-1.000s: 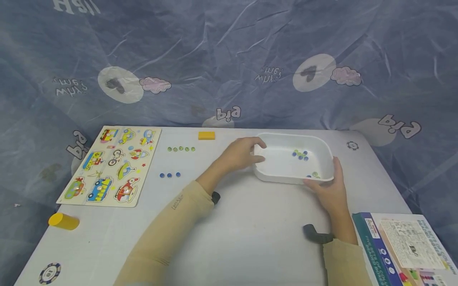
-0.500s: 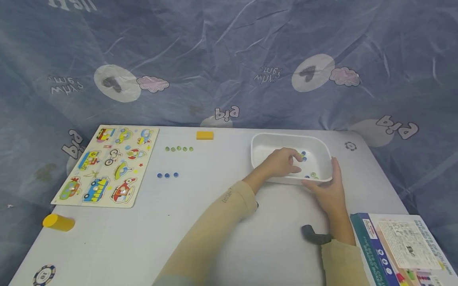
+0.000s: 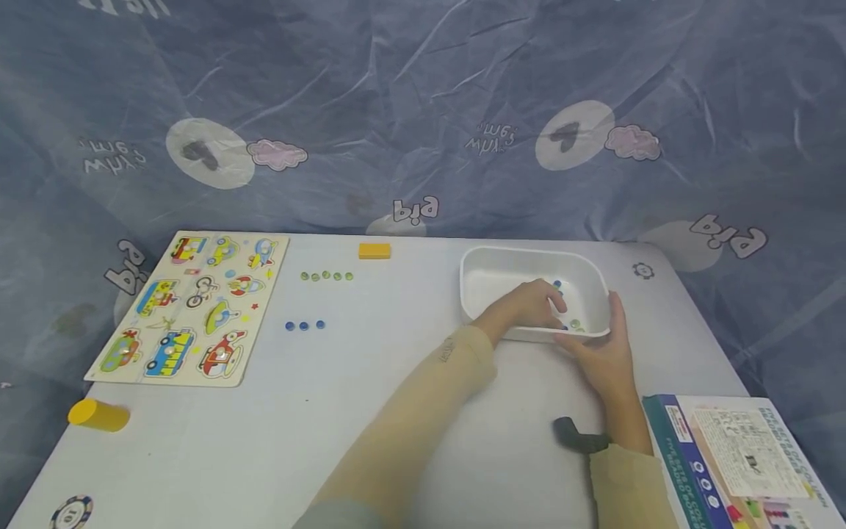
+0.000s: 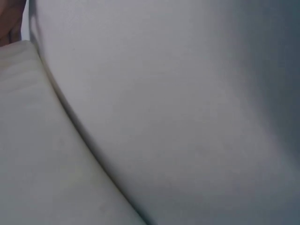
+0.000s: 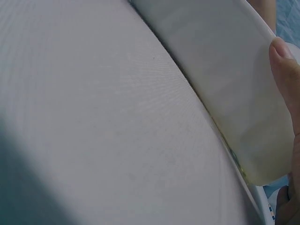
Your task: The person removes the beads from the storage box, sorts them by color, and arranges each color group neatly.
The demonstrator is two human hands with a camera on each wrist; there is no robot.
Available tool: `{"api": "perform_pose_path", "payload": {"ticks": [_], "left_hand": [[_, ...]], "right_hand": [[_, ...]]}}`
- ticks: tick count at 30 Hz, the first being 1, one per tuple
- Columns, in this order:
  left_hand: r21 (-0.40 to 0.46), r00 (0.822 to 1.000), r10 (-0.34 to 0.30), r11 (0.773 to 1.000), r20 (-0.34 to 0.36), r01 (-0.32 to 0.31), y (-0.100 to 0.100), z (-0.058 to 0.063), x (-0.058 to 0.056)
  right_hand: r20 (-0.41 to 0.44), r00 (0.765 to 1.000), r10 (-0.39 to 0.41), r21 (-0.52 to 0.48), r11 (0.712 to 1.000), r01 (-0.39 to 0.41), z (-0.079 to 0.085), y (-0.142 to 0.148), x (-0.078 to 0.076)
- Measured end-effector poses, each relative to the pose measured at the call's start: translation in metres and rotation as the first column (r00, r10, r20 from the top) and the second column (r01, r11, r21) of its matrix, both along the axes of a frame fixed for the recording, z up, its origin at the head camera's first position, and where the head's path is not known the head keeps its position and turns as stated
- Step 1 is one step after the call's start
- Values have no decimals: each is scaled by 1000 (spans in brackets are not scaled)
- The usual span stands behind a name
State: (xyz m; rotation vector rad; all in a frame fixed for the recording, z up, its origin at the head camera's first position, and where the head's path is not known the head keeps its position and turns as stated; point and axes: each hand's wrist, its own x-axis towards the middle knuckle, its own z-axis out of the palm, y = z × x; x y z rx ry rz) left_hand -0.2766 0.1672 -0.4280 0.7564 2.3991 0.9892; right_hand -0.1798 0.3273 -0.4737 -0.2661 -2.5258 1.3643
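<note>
A white plastic tray [image 3: 480, 279] stands on the white table. My right hand [image 3: 604, 364] grips its near right corner; in the right wrist view the thumb [image 5: 282, 58] lies over the rim. My left hand [image 3: 525, 303] reaches inside the tray, thumb and index finger bent downward with a gap between them. Right at those fingertips are a small blue glass marble [image 3: 565, 328] and a green marble [image 3: 575, 323]. Farther back in the tray a blue marble [image 3: 557, 283] shows, while the left hand hides others. The left wrist view holds mostly sleeve [image 4: 42, 140] and tabletop.
Left of the tray lie a row of several green marbles [image 3: 326, 275] and a row of three blue ones [image 3: 304, 325]. Around them are a yellow block [image 3: 374, 251], a vehicle puzzle board [image 3: 192, 308] and a yellow cylinder [image 3: 99, 416]. A boxed set [image 3: 734, 455] lies front right.
My left hand has moved from the tray's left rim rightward into it, then down toward the marbles near the front right. The right hand has kept its grip on the tray.
</note>
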Motion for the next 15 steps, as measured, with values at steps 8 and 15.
{"api": "perform_pose_path", "payload": {"ticks": [8, 15], "left_hand": [[-107, 999, 31, 994, 30, -28, 15, -5, -3], [-88, 999, -53, 995, -10, 52, 20, -8, -6]], "right_hand": [[22, 1000, -9, 0, 1000, 9, -1, 0, 0], [15, 1000, -11, 13, 1000, 11, 1, -1, 1]]}}
